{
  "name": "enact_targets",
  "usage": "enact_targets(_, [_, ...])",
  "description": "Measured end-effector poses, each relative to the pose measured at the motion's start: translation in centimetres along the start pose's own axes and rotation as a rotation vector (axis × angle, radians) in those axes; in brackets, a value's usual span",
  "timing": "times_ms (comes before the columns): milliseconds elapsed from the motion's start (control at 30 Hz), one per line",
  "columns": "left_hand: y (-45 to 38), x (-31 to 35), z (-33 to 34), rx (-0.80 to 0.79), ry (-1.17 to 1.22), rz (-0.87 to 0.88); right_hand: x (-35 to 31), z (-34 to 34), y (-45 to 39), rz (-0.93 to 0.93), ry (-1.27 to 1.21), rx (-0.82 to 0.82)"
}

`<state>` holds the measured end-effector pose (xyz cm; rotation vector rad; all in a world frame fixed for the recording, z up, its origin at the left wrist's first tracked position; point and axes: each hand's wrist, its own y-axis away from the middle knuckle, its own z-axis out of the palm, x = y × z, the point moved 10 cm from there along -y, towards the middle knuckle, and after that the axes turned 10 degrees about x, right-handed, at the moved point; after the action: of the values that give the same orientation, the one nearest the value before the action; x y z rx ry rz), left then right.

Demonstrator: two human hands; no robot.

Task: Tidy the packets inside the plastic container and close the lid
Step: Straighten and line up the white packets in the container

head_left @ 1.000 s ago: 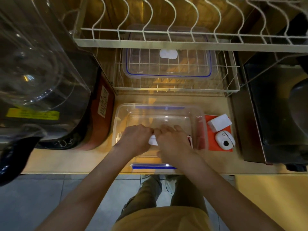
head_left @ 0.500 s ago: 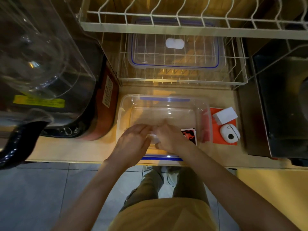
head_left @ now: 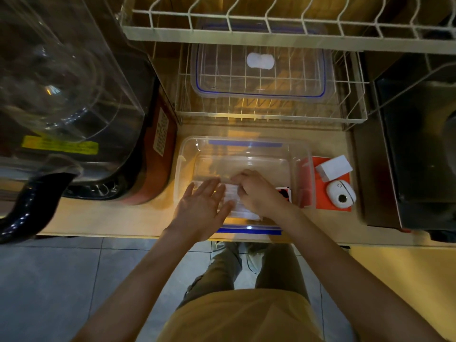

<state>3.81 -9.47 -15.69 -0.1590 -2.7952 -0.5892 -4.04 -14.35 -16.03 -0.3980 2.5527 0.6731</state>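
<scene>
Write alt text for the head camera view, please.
Two bare hands work inside an open clear plastic container on a wooden counter: the right hand grips white packets, the left hand lies flat beside them. Its lid sits on a wire rack behind.

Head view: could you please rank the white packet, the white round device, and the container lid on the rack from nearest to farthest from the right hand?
1. white packet, gripped by the right hand.
2. white round device, to its right.
3. container lid, beyond on the wire rack.

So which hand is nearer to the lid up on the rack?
Right. The right hand reaches farther into the container, toward the lid; the left hand sits lower, by the near rim.
</scene>
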Motion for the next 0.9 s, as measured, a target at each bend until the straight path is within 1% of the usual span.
enact_targets(133, [0.1, 0.1, 0.1, -0.023, 0.002, -0.009, -1.0, 1.2, 0.5, -0.044, 0.020, -0.025])
enact_targets(267, [0.0, 0.4, -1.1, 0.099, -0.007, -0.004, -1.4, 1.3, 1.0, -0.061, 0.021, -0.007])
enact_targets(367, [-0.1, 0.4, -1.4, 0.110, 0.008, -0.027, -0.7, 1.0, 1.0, -0.028, -0.032, -0.031])
enact_targets(467, [-0.2, 0.2, -1.2, 0.100, 0.031, -0.052, 0.3, -0.6, 1.0, 0.026, -0.079, 0.006])
enact_targets(533, [-0.2, 0.2, -1.2, 0.107, 0.049, -0.057, 1.3, -2.2, 1.2, 0.106, -0.195, 0.052])
enact_targets(633, [-0.3, 0.1, -1.1, 0.092, 0.067, -0.063, 3.7, -4.3, 1.8, 0.277, -0.391, 0.131])
enact_targets(700, [-0.3, 0.1, -1.0, 0.085, 0.072, -0.063, 5.6, -4.7, 2.2, 0.405, -0.461, 0.158])
enact_targets(767, [-0.3, 0.1, -1.0, 0.088, 0.077, -0.058, 6.9, -4.3, 2.8, 0.518, -0.502, 0.133])
enact_targets(833, [-0.2, 0.2, -1.0, 0.079, 0.078, -0.056, 7.5, -3.2, 3.6, 0.617, -0.539, 0.064])
enact_targets(900, [-0.2, 0.4, -0.9, 0.060, 0.083, -0.059, 7.2, -2.3, 4.4, 0.687, -0.570, 0.025])
